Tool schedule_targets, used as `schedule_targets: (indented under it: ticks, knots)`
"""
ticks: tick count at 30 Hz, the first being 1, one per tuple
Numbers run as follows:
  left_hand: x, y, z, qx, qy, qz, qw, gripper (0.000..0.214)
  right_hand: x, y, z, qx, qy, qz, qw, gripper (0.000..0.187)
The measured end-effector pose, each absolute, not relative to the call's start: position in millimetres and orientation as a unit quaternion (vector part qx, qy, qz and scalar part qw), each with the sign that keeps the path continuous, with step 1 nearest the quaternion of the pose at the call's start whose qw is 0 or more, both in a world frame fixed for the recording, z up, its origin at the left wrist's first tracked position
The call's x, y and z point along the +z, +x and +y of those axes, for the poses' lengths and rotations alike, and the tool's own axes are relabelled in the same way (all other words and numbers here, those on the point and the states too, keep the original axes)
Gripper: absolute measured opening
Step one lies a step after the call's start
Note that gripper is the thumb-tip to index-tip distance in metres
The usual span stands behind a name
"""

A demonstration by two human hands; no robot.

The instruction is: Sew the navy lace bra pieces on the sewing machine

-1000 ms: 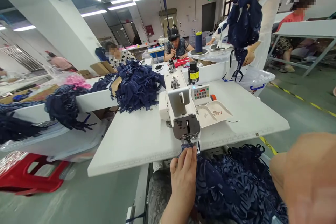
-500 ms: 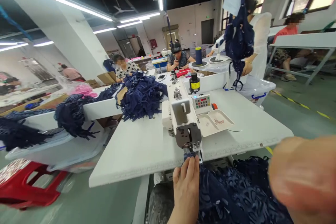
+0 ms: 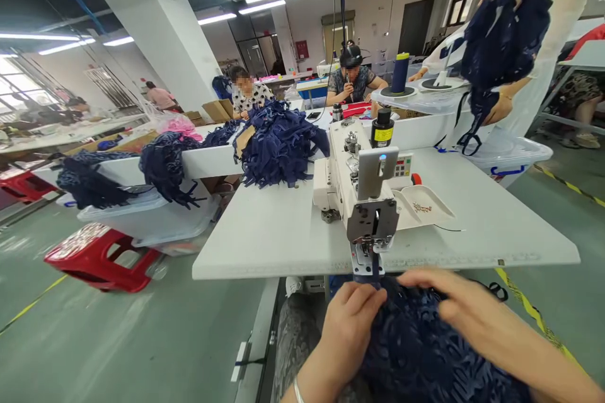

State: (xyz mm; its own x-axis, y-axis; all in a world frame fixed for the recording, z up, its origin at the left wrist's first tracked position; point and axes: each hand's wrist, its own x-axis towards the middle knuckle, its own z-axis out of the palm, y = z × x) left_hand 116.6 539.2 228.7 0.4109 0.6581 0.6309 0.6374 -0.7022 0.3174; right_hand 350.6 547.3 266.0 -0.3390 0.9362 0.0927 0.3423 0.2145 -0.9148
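My left hand is closed, its fingertips pinching the edge of a navy fabric piece just in front of the sewing machine. A narrow dark strap runs up from there beneath the machine head. My right hand reaches in from the right, slightly blurred. Its index finger is stretched out and its thumb is apart, over a heap of navy lacy garments on my lap. The fingertips are close to the fabric, but whether they touch it I cannot tell.
A navy fabric pile lies on the white table left of the machine. To the right are a tray of small metal parts and a thread cone. A red stool stands at left. Several people work beyond.
My right hand has come from the near right edge to the garments by the machine. My left hand has drawn slightly back towards me with the fabric. The view has turned left.
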Motion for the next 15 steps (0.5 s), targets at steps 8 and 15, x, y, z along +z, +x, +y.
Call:
schedule_targets:
  ticks: [8,15]
  knots:
    - [163,75,488,0.351,0.748,0.487,0.281,0.075,186,275,524,0.729,-0.417,-0.438,0.321,0.043]
    - [120,21,479,0.324,0.637,0.685,0.142,0.038,187,249,517,0.839,-0.282,-0.372,0.278,0.059]
